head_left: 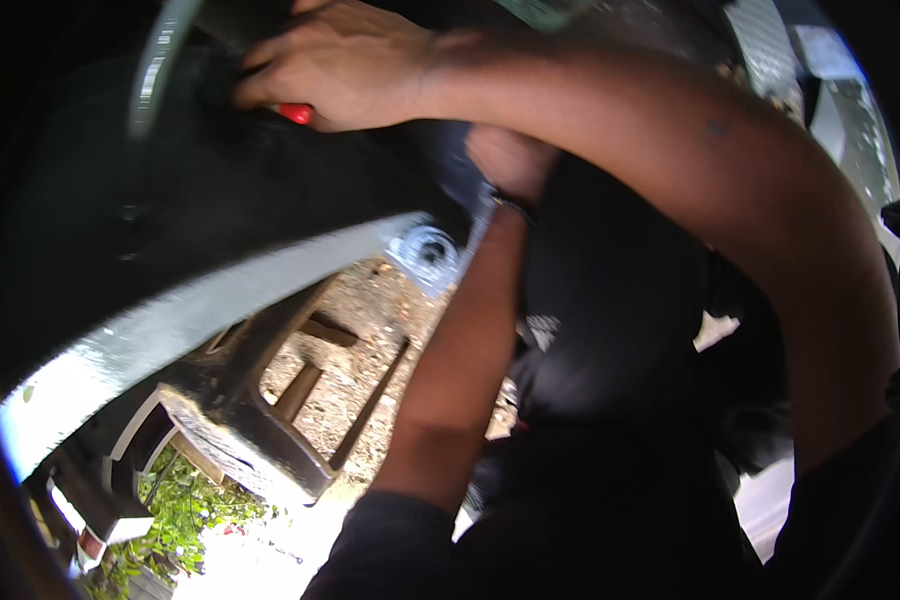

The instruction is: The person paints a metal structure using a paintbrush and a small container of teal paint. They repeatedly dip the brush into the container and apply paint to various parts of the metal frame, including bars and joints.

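Note:
My right arm reaches across the top of the view, over my left forearm. Closed fingers of my right hand (355, 65) wrap a tool with a red handle end (296, 113); the rest of it is hidden in the grip and the shade. That hand is against or just over a large dark panel (200, 190), whose pale metal edge (210, 290) runs down to the left. My left hand (510, 158), a dark band at its wrist, sits beneath my right forearm, its fingers hidden. Nearby, a shiny clear piece with a round dark centre (426, 250) is at the end of the pale edge.
A pale translucent strip (152, 80) hangs at the upper left. Below the panel, a brown frame (270, 400) with bars stands over littered ground (370, 300). Green plants (185, 510) grow at the lower left. My dark-clothed leg (610, 300) is close on the right.

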Tool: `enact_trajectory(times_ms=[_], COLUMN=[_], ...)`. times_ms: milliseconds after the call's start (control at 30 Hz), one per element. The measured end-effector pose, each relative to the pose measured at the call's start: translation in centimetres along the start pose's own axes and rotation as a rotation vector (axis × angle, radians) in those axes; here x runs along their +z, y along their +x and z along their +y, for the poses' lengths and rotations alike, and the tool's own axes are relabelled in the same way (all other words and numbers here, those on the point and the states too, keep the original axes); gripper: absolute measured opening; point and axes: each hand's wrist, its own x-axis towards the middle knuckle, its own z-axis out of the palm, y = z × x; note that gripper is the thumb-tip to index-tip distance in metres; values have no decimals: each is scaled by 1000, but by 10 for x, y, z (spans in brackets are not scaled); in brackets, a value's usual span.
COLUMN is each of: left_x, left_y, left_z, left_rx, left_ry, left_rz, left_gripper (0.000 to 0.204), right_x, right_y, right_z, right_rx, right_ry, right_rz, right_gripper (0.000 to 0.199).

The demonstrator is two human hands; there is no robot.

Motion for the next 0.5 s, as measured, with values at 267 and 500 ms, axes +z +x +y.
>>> enact_trajectory(times_ms=[267,500], left_x=[-57,-208], left_y=[24,-35], left_z=[33,110], left_rx=[158,-14], left_ry=[-571,-860], left_rz=[142,-508], left_gripper=[22,22], right_x=[-57,-139], right_y=[-43,-57], right_z=[-19,-27], right_rx=[176,143], right_ry=[1608,-154], right_rz=[175,-5], right_gripper=[12,19])
